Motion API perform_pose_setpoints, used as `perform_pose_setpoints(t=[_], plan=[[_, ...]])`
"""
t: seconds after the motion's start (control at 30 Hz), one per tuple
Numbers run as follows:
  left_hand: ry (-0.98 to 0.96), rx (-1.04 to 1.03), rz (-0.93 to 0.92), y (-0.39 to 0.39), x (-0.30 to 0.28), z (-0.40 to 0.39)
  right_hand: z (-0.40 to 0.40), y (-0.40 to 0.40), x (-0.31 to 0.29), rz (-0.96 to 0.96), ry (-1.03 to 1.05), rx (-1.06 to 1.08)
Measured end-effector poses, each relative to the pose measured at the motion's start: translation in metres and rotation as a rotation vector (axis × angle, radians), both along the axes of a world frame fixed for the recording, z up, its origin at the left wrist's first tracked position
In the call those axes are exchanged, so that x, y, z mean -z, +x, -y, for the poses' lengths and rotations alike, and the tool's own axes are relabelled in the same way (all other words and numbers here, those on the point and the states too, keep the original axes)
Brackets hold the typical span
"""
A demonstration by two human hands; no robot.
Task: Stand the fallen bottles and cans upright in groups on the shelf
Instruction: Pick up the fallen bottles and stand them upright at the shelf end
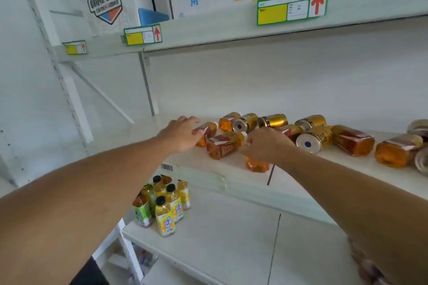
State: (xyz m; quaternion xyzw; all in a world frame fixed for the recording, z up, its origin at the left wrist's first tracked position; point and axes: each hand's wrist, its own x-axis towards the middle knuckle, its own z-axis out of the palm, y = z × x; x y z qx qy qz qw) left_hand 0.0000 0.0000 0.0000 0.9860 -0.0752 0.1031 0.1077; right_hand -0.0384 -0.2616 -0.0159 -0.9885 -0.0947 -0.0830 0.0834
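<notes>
The left hand [183, 133] lies spread, touching a fallen bottle [206, 133]; the right hand [264, 144] looks closed on an upright bottle [256, 164] at the shelf [231, 169] edge. Set it further back, clear of the lying bottle [223, 147]. Toppled cans [310, 140] crowd behind; standing bottles [164, 206] wait below

1. amber bottles [224, 145] with red labels, tipped on their sides by the left hand [183, 133]; one more under the right hand [264, 145]
2. gold cans [312, 138] lying flat, just past the right hand, mixed among bottles on the shelf [231, 169]
</notes>
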Motion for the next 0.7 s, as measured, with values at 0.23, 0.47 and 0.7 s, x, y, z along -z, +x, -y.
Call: perform_pose_setpoints(t=[0.23, 0.47, 0.7], plan=[[-0.134, 0.019, -0.084, 0.078, 0.016, 0.007, 0.000, 0.007, 0.007, -0.009, 0.086, 0.019], [-0.099, 0.055, -0.239, 0.115, 0.026, 0.006, -0.016, 0.004, -0.003, -0.080, -0.013, 0.281], [-0.119, 0.065, -0.147, 0.110, 0.008, -0.047, -0.033, -0.003, -0.025, -0.139, -0.121, 0.437]])
